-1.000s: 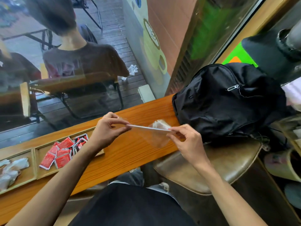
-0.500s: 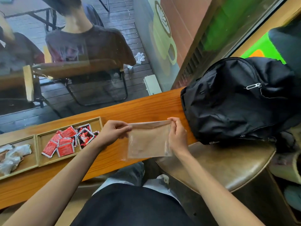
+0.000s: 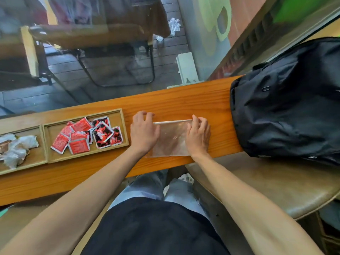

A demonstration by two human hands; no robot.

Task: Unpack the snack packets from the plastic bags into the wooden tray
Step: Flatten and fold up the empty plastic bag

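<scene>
A narrow orange-brown wooden table [image 3: 184, 100] is running along a glass window, and beyond the glass a planked floor and dark metal chair frames are showing. A black backpack [image 3: 287, 111] is sitting on the table's right end, partly overhanging a brown padded stool [image 3: 276, 184]. Taking the wooden tray [image 3: 124, 126] as the landmark: red snack packets [image 3: 79, 138] are lying heaped in its right compartment, and crumpled pale wrappers [image 3: 16, 146] are filling the compartment to the left of that. Just right of the tray, a clear plastic bag [image 3: 171, 138] is lying flat on the table, looking empty. The left hand [image 3: 144, 132] is resting palm-down on the bag's tray-side edge, its fingers loosely bent with the tips on the wood beyond the bag. The right hand [image 3: 198, 137] is lying on the bag's far edge from the tray, fingers curled down at the bag's top corner; whether they are pinching it cannot be told.
</scene>
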